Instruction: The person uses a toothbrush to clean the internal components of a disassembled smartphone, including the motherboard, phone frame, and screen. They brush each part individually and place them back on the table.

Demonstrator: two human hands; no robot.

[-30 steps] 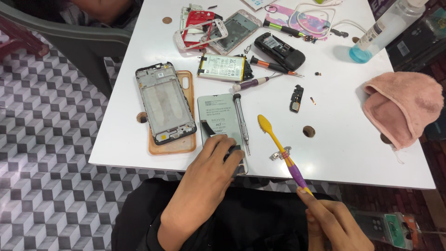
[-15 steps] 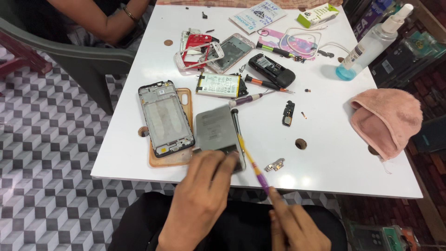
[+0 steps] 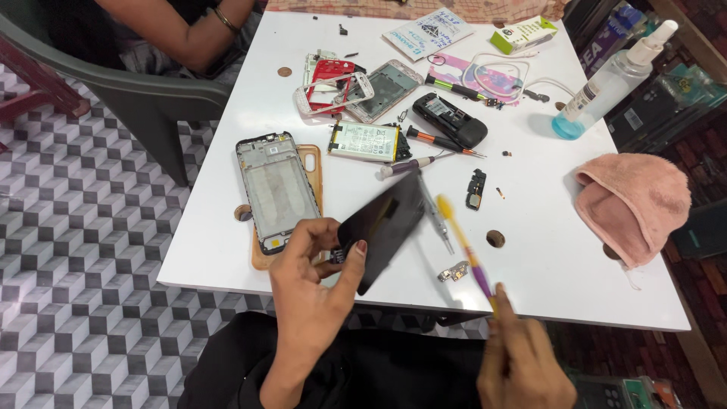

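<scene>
Two hands at work at the near edge of the white tabletop (image 3: 227,227). Left hand (image 3: 314,291) has lifted a flat black phone panel (image 3: 382,227) off the surface; thumb and fingers (image 3: 356,261) clamped on its lower end, panel tilted, far end pointing toward 1 o'clock. Right hand (image 3: 522,363) at 5 o'clock grips the bottom of a thin purple-and-yellow pry tool (image 3: 463,246), fingers closed round the handle, yellow tip just beside the panel's right edge; touching or not, cannot tell, slight blur.

Step in hand, as I judge it: phone teardown, panel raised and turned for the tool. Next move calls for a steady hold with the left and the tip placed fine at the panel edge.

Around: empty phone frame (image 3: 276,189) on a tan case at 10 o'clock of the panel, battery (image 3: 363,142) at 12, small metal part (image 3: 453,273) at 4, screwdriver (image 3: 441,220) lying between panel and tool. Pink cloth (image 3: 636,204) at 3, spray bottle (image 3: 613,76) at 1. Another person's arm (image 3: 189,30) at the far left corner, apart from the work.
</scene>
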